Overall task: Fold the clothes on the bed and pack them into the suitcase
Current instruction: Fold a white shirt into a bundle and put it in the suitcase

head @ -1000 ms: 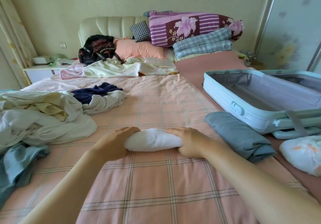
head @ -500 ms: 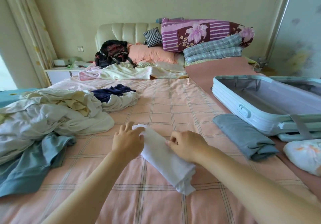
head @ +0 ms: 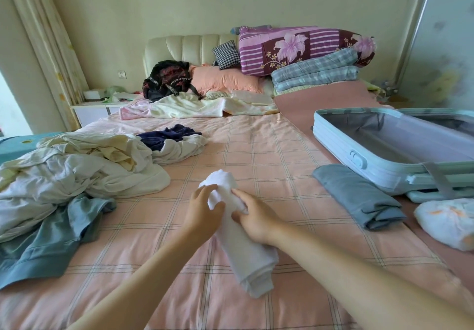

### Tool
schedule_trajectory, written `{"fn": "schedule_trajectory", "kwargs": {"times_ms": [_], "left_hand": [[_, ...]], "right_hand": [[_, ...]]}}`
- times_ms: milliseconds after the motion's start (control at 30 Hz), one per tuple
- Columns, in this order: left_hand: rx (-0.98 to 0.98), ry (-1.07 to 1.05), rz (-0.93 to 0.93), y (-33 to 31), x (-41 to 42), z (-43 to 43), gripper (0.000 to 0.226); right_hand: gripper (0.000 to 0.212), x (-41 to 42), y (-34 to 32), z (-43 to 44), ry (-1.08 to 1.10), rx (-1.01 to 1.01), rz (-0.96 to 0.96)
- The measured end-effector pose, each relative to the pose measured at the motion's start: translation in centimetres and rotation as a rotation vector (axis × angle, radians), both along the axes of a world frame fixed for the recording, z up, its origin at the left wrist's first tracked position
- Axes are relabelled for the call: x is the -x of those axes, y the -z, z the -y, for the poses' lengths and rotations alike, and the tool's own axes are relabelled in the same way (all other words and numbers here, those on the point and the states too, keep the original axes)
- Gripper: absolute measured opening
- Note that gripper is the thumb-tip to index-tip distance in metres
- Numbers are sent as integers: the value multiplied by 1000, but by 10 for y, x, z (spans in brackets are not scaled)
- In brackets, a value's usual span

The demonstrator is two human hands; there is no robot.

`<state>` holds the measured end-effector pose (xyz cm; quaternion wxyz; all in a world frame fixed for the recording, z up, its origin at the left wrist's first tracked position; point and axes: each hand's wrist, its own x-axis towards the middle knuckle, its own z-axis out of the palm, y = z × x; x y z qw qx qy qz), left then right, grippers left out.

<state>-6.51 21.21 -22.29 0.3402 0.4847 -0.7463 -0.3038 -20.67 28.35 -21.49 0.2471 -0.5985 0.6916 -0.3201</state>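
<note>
A rolled white garment (head: 246,255) lies lengthwise on the pink checked bed (head: 256,150), one end pointing toward me. My left hand (head: 202,214) grips its far part from the left, and my right hand (head: 252,217) grips it from the right. The light blue suitcase (head: 359,158) lies open on the bed's right side, its grey lining showing. A folded grey-blue garment (head: 359,196) lies beside the suitcase, and a rolled white and orange garment (head: 446,222) sits at the right edge. Unfolded clothes (head: 77,170) are heaped at the left.
A teal garment (head: 51,240) lies at the heap's near edge, and a navy garment (head: 166,137) at its far end. Pillows, folded quilts (head: 307,47) and a dark backpack (head: 169,78) line the headboard. A white nightstand (head: 97,109) stands at the back left.
The white roll lay crosswise between my hands a second ago; it has been turned lengthwise, and both hands have shifted onto its far part. The view has tilted a little.
</note>
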Motion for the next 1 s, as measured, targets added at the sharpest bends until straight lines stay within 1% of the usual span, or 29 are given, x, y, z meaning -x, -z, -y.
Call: {"fn": "schedule_trajectory", "kwargs": {"times_ms": [100, 200, 367, 500, 600, 633, 733, 767, 833, 867, 900, 967, 1000], "left_hand": [[5, 78, -28, -1, 19, -3, 45], [102, 222, -118, -9, 49, -5, 46], [132, 340, -143, -37, 130, -16, 47], [172, 422, -40, -52, 194, -28, 50], [176, 504, 52, -55, 233, -38, 49], [180, 532, 99, -53, 244, -40, 49], [201, 674, 412, -35, 270, -45, 51], [182, 698, 457, -28, 276, -44, 52], [152, 665, 411, -23, 280, -39, 52], [181, 617, 377, -24, 281, -35, 48], [255, 563, 384, -27, 283, -30, 43], [405, 485, 421, -31, 289, -21, 37], [428, 479, 419, -33, 294, -18, 37]], "right_hand": [[62, 21, -8, -12, 49, 74, 19], [59, 60, -25, -26, 109, 152, 7], [45, 145, -55, -45, 313, 219, -3], [42, 209, -67, -60, 409, 253, -94], [43, 242, -56, -68, 433, 208, -189], [39, 249, -50, -70, 434, 202, -250], [25, 256, -32, -79, 440, 278, -515], [19, 257, -29, -81, 448, 301, -599], [11, 254, -31, -83, 476, 321, -687], [15, 254, -31, -83, 486, 310, -678], [19, 254, -30, -84, 481, 289, -631], [25, 257, -26, -87, 465, 253, -484], [30, 258, -26, -90, 450, 228, -402]]}}
